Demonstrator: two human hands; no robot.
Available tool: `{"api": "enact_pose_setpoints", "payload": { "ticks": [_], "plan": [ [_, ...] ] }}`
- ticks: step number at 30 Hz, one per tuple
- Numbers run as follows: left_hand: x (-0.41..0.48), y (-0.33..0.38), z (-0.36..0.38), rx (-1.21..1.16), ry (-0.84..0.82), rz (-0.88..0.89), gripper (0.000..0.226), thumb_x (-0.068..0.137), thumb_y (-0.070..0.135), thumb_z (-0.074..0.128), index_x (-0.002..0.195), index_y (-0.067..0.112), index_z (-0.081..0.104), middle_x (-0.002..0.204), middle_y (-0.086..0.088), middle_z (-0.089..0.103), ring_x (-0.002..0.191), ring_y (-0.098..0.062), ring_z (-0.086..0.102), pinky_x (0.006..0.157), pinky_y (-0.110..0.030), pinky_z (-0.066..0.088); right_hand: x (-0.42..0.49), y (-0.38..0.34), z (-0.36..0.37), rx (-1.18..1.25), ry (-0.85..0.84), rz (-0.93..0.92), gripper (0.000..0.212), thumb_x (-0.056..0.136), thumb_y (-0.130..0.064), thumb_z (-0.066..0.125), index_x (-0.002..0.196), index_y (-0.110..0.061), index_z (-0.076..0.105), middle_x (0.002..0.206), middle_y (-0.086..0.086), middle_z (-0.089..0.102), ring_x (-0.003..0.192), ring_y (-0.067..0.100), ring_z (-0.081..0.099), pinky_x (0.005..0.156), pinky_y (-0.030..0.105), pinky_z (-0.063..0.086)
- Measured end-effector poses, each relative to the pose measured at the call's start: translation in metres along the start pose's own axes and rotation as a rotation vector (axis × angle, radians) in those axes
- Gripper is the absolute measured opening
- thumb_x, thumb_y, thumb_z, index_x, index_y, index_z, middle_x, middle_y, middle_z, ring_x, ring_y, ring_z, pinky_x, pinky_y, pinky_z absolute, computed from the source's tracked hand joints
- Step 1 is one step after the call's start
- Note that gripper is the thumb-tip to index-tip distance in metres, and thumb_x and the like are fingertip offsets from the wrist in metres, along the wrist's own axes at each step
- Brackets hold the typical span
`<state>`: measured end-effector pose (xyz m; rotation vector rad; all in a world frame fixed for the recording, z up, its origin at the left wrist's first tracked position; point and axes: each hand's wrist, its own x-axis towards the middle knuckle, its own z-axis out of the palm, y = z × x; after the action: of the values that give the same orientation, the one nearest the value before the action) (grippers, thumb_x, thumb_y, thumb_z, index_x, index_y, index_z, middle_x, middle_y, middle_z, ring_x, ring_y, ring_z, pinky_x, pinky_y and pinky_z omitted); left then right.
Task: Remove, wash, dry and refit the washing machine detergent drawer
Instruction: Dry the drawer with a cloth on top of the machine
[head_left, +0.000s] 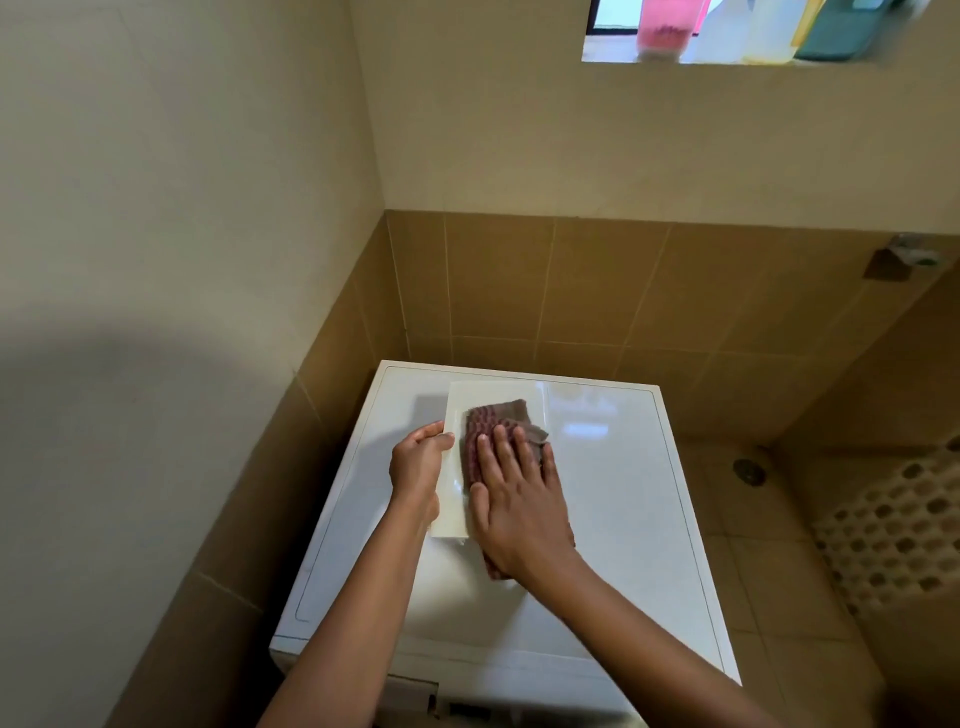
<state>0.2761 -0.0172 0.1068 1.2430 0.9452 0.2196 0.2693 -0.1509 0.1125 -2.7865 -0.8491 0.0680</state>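
Note:
The white detergent drawer (493, 392) lies flat on top of the white washing machine (623, 509), its long side running away from me. My left hand (418, 462) grips the drawer's left edge, fingers curled over it. My right hand (514, 499) lies flat with straight fingers on a brown and pink cloth (493, 415), pressing it onto the drawer's upper face. Part of the cloth sticks out beyond my fingertips and under my wrist. The drawer's inside is hidden.
The machine stands in a corner with a plain wall on the left and tan tiles behind. A tiled floor with a drain (748, 470) and a pebble mat (893, 535) lies to the right. Bottles (665, 26) stand on a high window ledge. The empty drawer slot (431, 701) shows on the machine's front.

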Motion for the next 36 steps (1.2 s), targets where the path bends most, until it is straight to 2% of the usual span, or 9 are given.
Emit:
{"api": "enact_pose_setpoints", "payload": {
  "ticks": [4, 8, 11, 15, 21, 24, 27, 32, 36],
  "plan": [
    [-0.003, -0.001, 0.000, 0.026, -0.055, 0.018, 0.024, 0.096, 0.021, 0.052, 0.114, 0.016, 0.068, 0.116, -0.005, 0.068, 0.109, -0.025, 0.061, 0.099, -0.042, 0.050, 0.016, -0.014, 0.002, -0.025, -0.027, -0.068, 0.061, 0.097, -0.036, 0.018, 0.154, -0.018, 0.002, 0.161, 0.002, -0.004, 0.148, 0.021, -0.012, 0.114, 0.042, -0.017],
    [-0.010, 0.000, 0.004, 0.011, -0.093, -0.047, 0.033, 0.095, 0.034, 0.045, 0.101, 0.015, 0.071, 0.098, -0.009, 0.073, 0.098, -0.027, 0.067, 0.087, -0.041, 0.055, 0.065, -0.013, -0.001, -0.034, -0.035, 0.013, 0.060, 0.099, -0.035, 0.018, 0.154, -0.019, 0.001, 0.161, 0.002, -0.003, 0.148, 0.020, -0.008, 0.117, 0.045, -0.011],
    [-0.013, 0.002, 0.004, 0.023, -0.102, -0.069, 0.037, 0.097, 0.038, 0.041, 0.105, 0.014, 0.068, 0.098, -0.013, 0.073, 0.092, -0.031, 0.069, 0.081, -0.043, 0.057, 0.093, -0.012, -0.004, -0.011, -0.012, 0.092, 0.059, 0.099, -0.035, 0.018, 0.154, -0.018, 0.004, 0.161, 0.002, 0.001, 0.148, 0.020, -0.005, 0.118, 0.046, -0.008],
    [-0.013, 0.009, 0.005, -0.056, -0.080, -0.125, 0.049, 0.098, 0.046, 0.033, 0.110, 0.013, 0.067, 0.105, -0.014, 0.071, 0.099, -0.031, 0.067, 0.091, -0.048, 0.054, 0.093, -0.018, 0.000, -0.060, -0.025, 0.074, 0.059, 0.100, -0.035, 0.016, 0.154, -0.015, 0.003, 0.161, 0.005, -0.001, 0.148, 0.021, -0.007, 0.117, 0.045, -0.012],
    [-0.012, 0.014, 0.003, -0.184, -0.174, -0.179, 0.067, 0.094, 0.062, 0.030, 0.106, 0.010, 0.070, 0.107, -0.014, 0.071, 0.103, -0.031, 0.067, 0.097, -0.050, 0.050, 0.047, -0.027, 0.007, -0.121, -0.093, 0.013, 0.062, 0.099, -0.039, 0.010, 0.152, -0.010, -0.005, 0.160, 0.011, -0.005, 0.147, 0.022, -0.013, 0.117, 0.044, -0.015],
    [-0.012, 0.014, 0.000, -0.135, -0.159, -0.182, 0.060, 0.094, 0.057, 0.038, 0.099, 0.007, 0.071, 0.101, -0.014, 0.073, 0.097, -0.030, 0.069, 0.094, -0.045, 0.053, 0.032, -0.031, 0.002, -0.115, -0.129, 0.025, 0.065, 0.099, -0.039, 0.013, 0.151, -0.003, -0.001, 0.160, 0.016, 0.000, 0.148, 0.023, -0.011, 0.117, 0.044, -0.016],
    [-0.013, 0.016, 0.002, -0.085, -0.117, -0.156, 0.039, 0.092, 0.040, 0.056, 0.096, 0.005, 0.073, 0.093, -0.011, 0.075, 0.088, -0.026, 0.072, 0.085, -0.039, 0.058, 0.024, -0.033, -0.003, -0.100, -0.104, 0.015, 0.065, 0.100, -0.038, 0.017, 0.151, 0.001, 0.006, 0.159, 0.019, 0.008, 0.148, 0.025, -0.005, 0.118, 0.045, -0.014],
    [-0.009, 0.019, 0.003, -0.028, -0.083, -0.141, 0.015, 0.085, 0.017, 0.070, 0.087, 0.002, 0.072, 0.081, -0.012, 0.075, 0.067, -0.021, 0.072, 0.052, -0.024, 0.054, 0.004, -0.026, -0.003, -0.070, -0.034, -0.062, 0.068, 0.098, -0.042, 0.019, 0.151, 0.000, 0.013, 0.158, 0.017, 0.016, 0.149, 0.025, 0.002, 0.119, 0.044, -0.009],
    [-0.003, 0.023, 0.006, 0.027, -0.078, -0.149, 0.022, 0.084, 0.020, 0.071, 0.092, 0.000, 0.068, 0.086, -0.014, 0.074, 0.078, -0.027, 0.072, 0.073, -0.037, 0.061, -0.017, -0.020, 0.002, -0.132, 0.022, -0.159, 0.090, 0.089, -0.069, 0.017, 0.149, -0.002, 0.024, 0.153, 0.016, 0.031, 0.147, 0.028, 0.017, 0.119, 0.048, 0.000]
  ]
}}
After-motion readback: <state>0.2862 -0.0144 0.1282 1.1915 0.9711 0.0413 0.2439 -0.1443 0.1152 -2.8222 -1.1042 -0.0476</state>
